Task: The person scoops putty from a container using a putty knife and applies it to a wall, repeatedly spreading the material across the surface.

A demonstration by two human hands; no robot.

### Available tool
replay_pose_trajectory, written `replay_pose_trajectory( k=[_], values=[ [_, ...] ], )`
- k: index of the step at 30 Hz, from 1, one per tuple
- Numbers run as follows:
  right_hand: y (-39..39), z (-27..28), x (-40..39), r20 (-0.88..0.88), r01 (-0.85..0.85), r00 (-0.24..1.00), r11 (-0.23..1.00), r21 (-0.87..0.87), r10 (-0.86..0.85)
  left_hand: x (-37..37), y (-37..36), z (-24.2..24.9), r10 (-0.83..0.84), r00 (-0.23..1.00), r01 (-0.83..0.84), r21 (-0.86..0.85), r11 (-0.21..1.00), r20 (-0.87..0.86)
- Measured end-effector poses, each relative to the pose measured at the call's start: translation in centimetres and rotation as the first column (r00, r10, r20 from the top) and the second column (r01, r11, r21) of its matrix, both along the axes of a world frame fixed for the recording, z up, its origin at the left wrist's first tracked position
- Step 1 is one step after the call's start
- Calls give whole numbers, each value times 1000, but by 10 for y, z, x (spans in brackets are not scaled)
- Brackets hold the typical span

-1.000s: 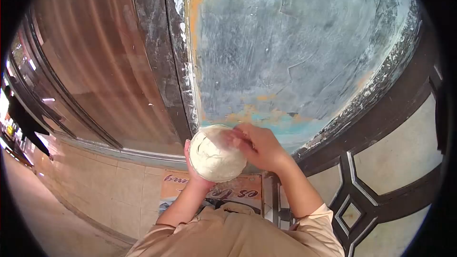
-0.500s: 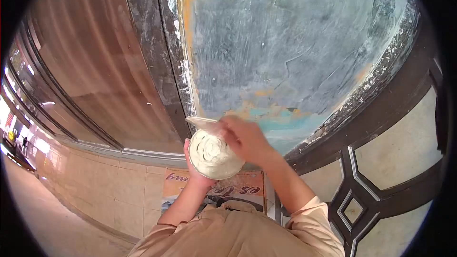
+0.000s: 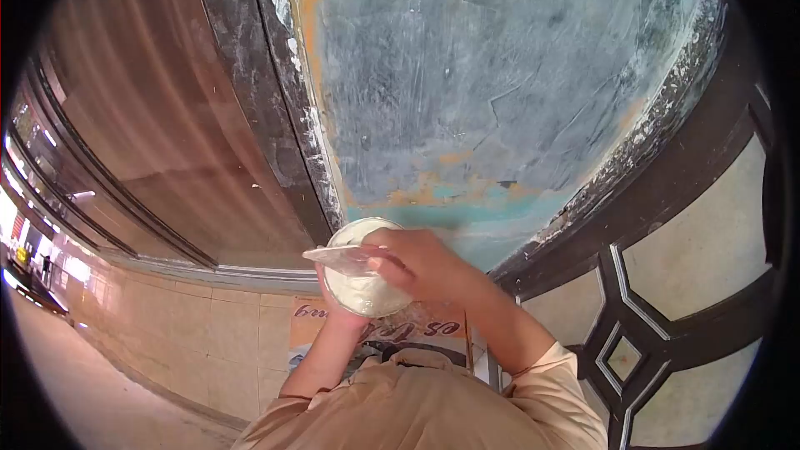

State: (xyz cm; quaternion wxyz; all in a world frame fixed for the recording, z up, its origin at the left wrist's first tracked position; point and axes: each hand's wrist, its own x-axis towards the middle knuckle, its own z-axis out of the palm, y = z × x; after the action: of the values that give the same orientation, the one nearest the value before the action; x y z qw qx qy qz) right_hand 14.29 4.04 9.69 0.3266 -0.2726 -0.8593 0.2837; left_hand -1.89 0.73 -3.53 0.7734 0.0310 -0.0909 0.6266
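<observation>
Wall (image 3: 500, 83) blue-grey w/ orange streaks (patchy); putty (image 3: 360, 290) off-white; sleeves (image 3: 550, 383) beige.

Both forearms raised; left hand (image 3: 333, 304) cupped, seemingly, right hand (image 3: 421, 262) in closed grip.

A scuffed grey-blue plastered wall panel (image 3: 500, 75) with orange and turquoise patches fills the upper middle. A ribbed brown metal shutter (image 3: 142, 133) stands left of it, over beige floor tiles (image 3: 200, 342). A dark geometric metal grille (image 3: 658, 283) stands at right.
</observation>
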Motion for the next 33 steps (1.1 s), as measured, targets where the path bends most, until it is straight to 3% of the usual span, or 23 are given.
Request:
replay_pose_trajectory(
  k=[1,2,3,5,6,7,9,11,13,14,15,17,18,19,21,23,25,29,33],
  values=[
    [3,3,7,46,-11,999,999,-34,13,-1,-2,12,-10,1000,10,12,1000,10],
    [8,6,13,40,80,996,991,-111,-76,2,-7,26,52,980,-79,-138,987,-194],
    [9,3,12,43,76,996,991,-114,-72,1,-9,23,56,980,-83,-141,987,-191],
    [16,-7,4,-24,175,984,983,63,-174,-1,-4,16,40,989,-61,-150,987,-143],
    [17,-22,-4,-92,116,991,970,215,-98,-1,0,8,50,997,-61,-175,983,-65],
    [14,-21,-6,-96,119,990,969,217,-100,-1,2,-2,48,997,-59,-172,983,-68],
    [4,-12,-7,-50,-53,997,997,49,55,-3,1,-16,31,996,-18,154,988,-84],
    [5,7,7,21,-42,999,999,24,41,-1,-1,8,-16,1000,15,92,996,9],
    [9,14,17,-183,41,981,994,-105,-60,1,-4,22,89,968,-126,-147,981,-235],
    [14,6,24,-203,79,969,953,-293,-143,0,-5,24,82,962,-128,-166,978,-260],
    [20,0,27,-203,73,970,955,-289,-136,-1,-4,26,89,962,-134,-162,978,-260],
    [29,-14,30,-424,148,837,889,-433,-346,-2,-5,30,59,954,-110,-161,981,-293],
    [34,-20,29,-498,125,789,887,-444,-360,-1,-7,38,39,951,-84,-137,987,-306],
    [36,-24,31,-499,127,788,888,-442,-361,-1,-6,38,37,951,-82,-135,987,-306],
    [36,-25,30,-589,67,629,791,-608,-506,-1,-4,36,25,946,-63,-108,992,-322],
    [37,-26,36,-582,79,627,786,-613,-517,1,-5,35,2,949,-45,-131,990,-316],
    [42,-26,45,-453,129,698,719,-683,-555,3,-4,36,15,948,-50,-101,994,-319],
    [49,-32,49,-495,212,689,801,-560,-529,9,-4,33,-36,935,-30,-180,983,-352],
    [54,-28,62,-464,266,713,815,-514,-526,10,0,20,-72,939,29,-130,991,-337]
  ],
)
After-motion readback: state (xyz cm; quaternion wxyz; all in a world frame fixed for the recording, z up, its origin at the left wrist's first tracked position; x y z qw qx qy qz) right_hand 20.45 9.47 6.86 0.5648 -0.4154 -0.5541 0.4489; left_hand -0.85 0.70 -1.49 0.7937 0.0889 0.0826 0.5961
